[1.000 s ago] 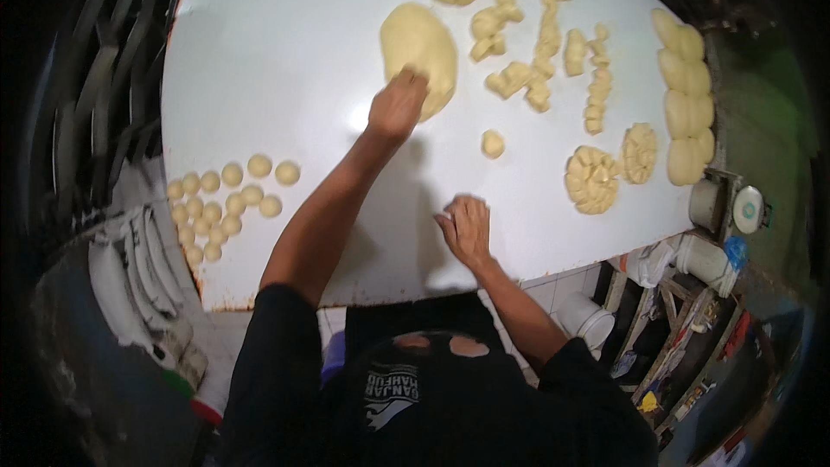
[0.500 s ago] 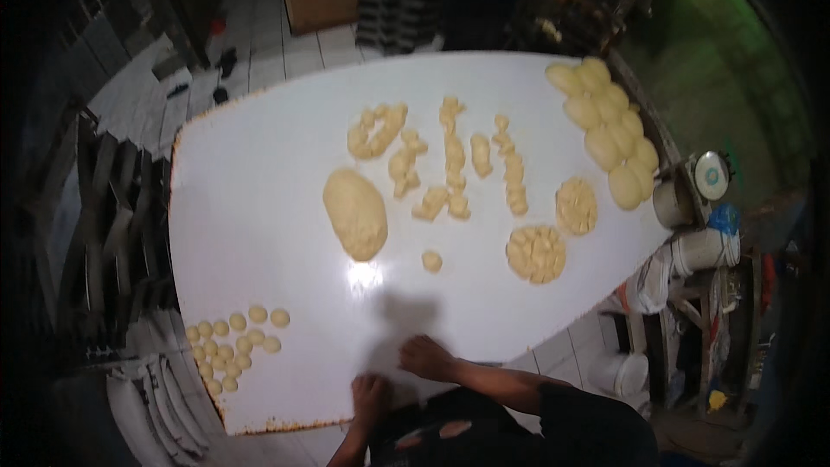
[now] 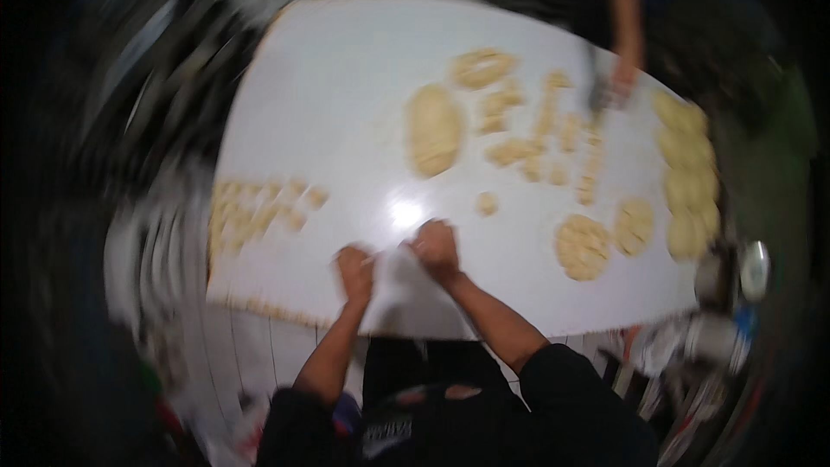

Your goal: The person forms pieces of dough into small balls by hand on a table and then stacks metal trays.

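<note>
Both my hands are over the near part of the white table [image 3: 346,121], blurred by motion. My left hand [image 3: 354,272] is curled closed, its thumb side toward the right hand. My right hand [image 3: 435,249] is curled too, a little farther forward, with a gap between the two. What lies inside either hand, if anything, is hidden. Nearest the right hand sits a small dough ball [image 3: 487,203]. Beyond it rests a large oval dough lump [image 3: 435,130]. To the left hand's left lie several small dough balls [image 3: 259,212] in rows.
Torn dough strips [image 3: 546,112] and a dough ring [image 3: 484,67] lie farther back. Two bumpy dough rounds [image 3: 582,246] sit right, near smooth dough pieces [image 3: 687,173]. A co-worker's arm [image 3: 628,26] reaches over the far edge. Buckets [image 3: 718,342] and a dial scale [image 3: 755,270] stand right.
The view has swung left, so the table's contents appear shifted. Both my hands have moved forward from the near edge. The co-worker's arm now reaches over the table.
</note>
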`<state>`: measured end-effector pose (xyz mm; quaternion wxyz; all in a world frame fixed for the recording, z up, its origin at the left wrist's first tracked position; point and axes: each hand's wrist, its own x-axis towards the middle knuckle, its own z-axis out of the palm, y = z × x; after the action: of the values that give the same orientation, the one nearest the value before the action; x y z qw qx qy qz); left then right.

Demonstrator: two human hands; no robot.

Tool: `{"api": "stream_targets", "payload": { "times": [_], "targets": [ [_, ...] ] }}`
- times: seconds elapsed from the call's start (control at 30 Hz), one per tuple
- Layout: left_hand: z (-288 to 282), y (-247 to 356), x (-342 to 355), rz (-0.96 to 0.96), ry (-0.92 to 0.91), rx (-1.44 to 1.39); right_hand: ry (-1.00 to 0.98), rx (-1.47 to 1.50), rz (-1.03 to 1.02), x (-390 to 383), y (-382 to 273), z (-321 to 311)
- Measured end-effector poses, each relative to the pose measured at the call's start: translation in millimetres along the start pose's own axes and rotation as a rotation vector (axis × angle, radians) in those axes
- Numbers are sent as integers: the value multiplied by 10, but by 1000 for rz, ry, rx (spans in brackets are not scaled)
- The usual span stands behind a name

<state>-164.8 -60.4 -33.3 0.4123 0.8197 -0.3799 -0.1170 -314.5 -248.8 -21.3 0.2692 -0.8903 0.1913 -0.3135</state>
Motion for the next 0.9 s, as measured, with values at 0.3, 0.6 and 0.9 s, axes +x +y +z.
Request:
{"api": "stream_targets", "payload": {
  "times": [0.3, 0.6, 0.9],
  "targets": [
    [-635, -36, -140, 13, 234, 393, -289, -196, 55, -48, -593, -133],
    [-1167, -146, -378, -46, 64, 376, -703, 287, 796, 667, -1111, -191],
    [-2405, -890, -669, -320, 399, -312, -531, 226, -41, 1444, -2815, 2047]
  ]
}}
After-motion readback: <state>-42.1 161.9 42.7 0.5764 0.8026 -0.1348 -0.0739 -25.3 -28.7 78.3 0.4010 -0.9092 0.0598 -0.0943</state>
